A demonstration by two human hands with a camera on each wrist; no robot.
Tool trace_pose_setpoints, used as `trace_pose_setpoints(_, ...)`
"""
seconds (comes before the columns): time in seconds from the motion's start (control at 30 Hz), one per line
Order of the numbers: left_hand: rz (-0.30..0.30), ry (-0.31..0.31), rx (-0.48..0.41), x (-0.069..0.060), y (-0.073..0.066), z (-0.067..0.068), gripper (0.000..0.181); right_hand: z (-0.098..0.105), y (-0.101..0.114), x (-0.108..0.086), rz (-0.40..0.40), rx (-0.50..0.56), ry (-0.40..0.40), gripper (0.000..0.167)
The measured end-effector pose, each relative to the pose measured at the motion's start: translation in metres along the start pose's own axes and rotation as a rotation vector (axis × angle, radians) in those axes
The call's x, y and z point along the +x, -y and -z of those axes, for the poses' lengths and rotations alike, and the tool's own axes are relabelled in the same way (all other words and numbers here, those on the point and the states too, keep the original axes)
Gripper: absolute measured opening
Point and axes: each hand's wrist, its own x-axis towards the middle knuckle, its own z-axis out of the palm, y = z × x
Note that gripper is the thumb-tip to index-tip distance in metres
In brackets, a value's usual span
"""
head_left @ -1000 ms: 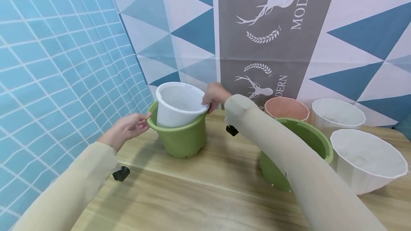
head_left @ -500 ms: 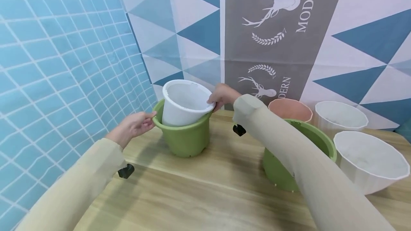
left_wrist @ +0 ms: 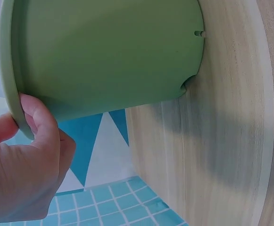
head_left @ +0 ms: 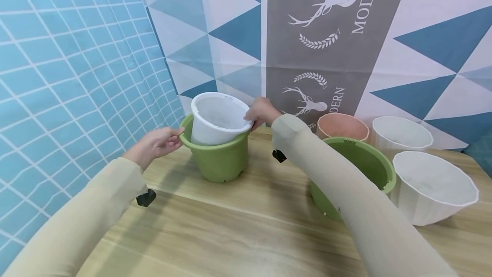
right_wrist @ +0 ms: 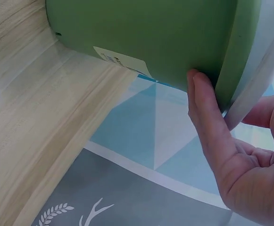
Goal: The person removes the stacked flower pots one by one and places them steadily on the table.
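A white plastic flowerpot (head_left: pixel 207 131) sits tilted inside a green flowerpot (head_left: pixel 219 161), its right rim resting over the green one's rim. The green pot stands on the wooden table; a paper label (right_wrist: pixel 120 60) shows on its wall in the right wrist view. My left hand (head_left: pixel 155 144) pinches the green pot's left rim between thumb and fingers, seen closely at the green rim (left_wrist: pixel 7 61) too. On the right side, my right hand (head_left: pixel 265 112) grips both rims together: fingers press the green wall from outside, and the thumb reaches over the white rim (right_wrist: pixel 261 70).
At the right stand another green flowerpot (head_left: pixel 357 157), partly behind my right sleeve, a terracotta-coloured pot (head_left: pixel 342 125) and two fluted white pots, one farther back (head_left: pixel 401 134) and one nearer (head_left: pixel 430 187). A patterned backdrop (head_left: pixel 234 46) and a blue tile-print sheet (head_left: pixel 77 63) border the table (head_left: pixel 215 234).
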Motion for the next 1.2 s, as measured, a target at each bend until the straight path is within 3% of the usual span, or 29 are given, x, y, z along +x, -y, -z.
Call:
trace_pose_setpoints(0.2, 0.023, -0.007, -0.027, 0.001, -0.005, 0.001, 0.019, -0.001, 0.002, 0.003, -0.015, 0.022, -0.008, 0.026)
trace_pose_setpoints(0.43, 0.036, 0.002, -0.03, 0.003, -0.01, 0.0, 0.02, 0.008, 0.0, 0.004, -0.028, 0.153, 0.073, 0.031)
trace_pose_setpoints(0.7, 0.069, -0.006, -0.007, 0.001, -0.011, -0.002, 0.071, 0.012, -0.004, 0.008, -0.018, 0.218, 0.154, 0.035)
trace_pose_setpoints(1.03, 0.075, 0.001, 0.033, 0.001, -0.014, -0.005, 0.071, 0.018, -0.007, 0.012, -0.031, 0.347, 0.274, 0.035)
trace_pose_setpoints(1.1, 0.075, -0.003, 0.061, 0.0, -0.013, -0.005, 0.062, 0.018, -0.006, 0.013, -0.039, 0.347, 0.296, 0.037)
trace_pose_setpoints(1.2, 0.077, 0.002, 0.075, 0.0, -0.012, -0.003, 0.035, 0.016, -0.005, 0.013, -0.037, 0.348, 0.344, 0.04)
